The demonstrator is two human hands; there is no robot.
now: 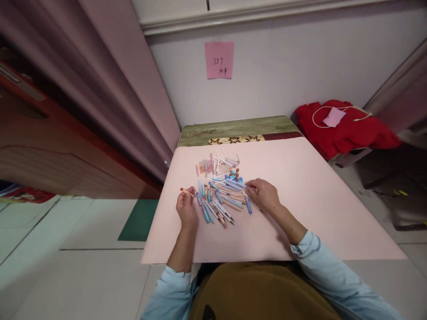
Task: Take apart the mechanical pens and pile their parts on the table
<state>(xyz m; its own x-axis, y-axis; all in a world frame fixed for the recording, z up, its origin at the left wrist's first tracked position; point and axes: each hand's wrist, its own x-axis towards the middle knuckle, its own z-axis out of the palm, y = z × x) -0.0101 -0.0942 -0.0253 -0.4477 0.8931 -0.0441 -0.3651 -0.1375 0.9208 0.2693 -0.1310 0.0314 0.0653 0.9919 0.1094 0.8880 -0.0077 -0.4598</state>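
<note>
My left hand (187, 211) is closed in a pinch on a brown-and-orange pen barrel (185, 191), held just left of the pile. My right hand (264, 194) reaches in from the right, its fingers curled together at the pile's edge; what they grip, if anything, is hidden. Between the hands lie blue pen barrels (249, 206), thin white refills with dark tips (224, 210) and a brown barrel (221, 218). Small blue and brown pieces (234, 174) cluster behind them. Farther back are pinkish clear barrels (207, 166) and more white sticks.
A pale pink sheet (300, 213) covers most of the table, with green wood-patterned surface (233, 130) at the far end. A pink note (219, 60) is stuck on the wall. Red cloth (347, 133) with a white cable lies at right; a curtain (133, 89) hangs left.
</note>
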